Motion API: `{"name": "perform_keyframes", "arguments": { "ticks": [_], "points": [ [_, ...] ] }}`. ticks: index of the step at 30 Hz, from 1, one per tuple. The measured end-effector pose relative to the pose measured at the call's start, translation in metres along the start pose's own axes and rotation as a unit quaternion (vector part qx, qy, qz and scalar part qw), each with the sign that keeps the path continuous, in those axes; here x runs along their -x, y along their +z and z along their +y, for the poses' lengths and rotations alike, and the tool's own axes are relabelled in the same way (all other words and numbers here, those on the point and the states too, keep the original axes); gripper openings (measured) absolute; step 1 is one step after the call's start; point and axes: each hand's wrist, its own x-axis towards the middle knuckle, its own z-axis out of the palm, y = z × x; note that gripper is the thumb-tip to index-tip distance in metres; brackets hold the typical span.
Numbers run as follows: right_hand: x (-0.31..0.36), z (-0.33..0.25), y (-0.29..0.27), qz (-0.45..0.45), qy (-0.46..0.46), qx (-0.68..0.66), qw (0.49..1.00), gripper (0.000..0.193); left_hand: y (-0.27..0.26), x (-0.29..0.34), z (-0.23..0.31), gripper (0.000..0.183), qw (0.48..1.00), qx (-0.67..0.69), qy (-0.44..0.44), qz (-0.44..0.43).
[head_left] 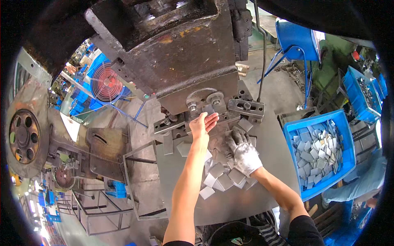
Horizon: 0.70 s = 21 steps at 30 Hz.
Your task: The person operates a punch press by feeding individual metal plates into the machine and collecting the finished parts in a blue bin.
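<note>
My bare left hand [202, 124] reaches up to the press tooling, thumb and fingers closed on a small square metal plate [209, 109] just below the two bolts. My right hand [243, 152], in a white glove with dark grey fingers, lies on the loose metal plates [223, 180], its fingers apart. What is under that palm is hidden. These flat grey plates are heaped on the metal worktable [262, 176] between and below my hands. Above them stands the press ram [188, 61], with a clamp block [247, 107] to the right of the tooling.
A blue bin [320, 153] full of metal plates stands at the right edge of the worktable. Beyond it are a blue chair [297, 41] and another blue crate [361, 94]. Leftward are a red fan [107, 82], a flywheel [23, 136] and a metal frame [141, 180]. Someone's legs [361, 178] show far right.
</note>
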Motion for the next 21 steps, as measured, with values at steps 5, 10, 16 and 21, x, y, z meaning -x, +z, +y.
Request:
{"name": "perform_keyframes", "arguments": {
  "ticks": [5,10,16,21],
  "points": [
    [0.000,-0.003,0.001,-0.041,-0.011,-0.043,0.998,0.048,-0.026,0.004,0.019,0.030,0.997,-0.077,-0.029,-0.014],
    [0.027,0.017,-0.045,0.088,0.122,-0.244,0.958,0.024,-0.070,0.057,0.019,0.029,0.886,-0.411,0.208,-0.059],
    [0.048,0.023,-0.053,0.151,0.173,-0.281,0.932,0.020,-0.096,0.108,-0.004,0.029,0.641,-0.668,0.372,-0.071],
    [0.027,-0.003,-0.057,0.095,0.155,-0.380,0.907,0.021,-0.109,0.100,-0.007,0.017,0.585,-0.695,0.413,-0.064]
  ]
}}
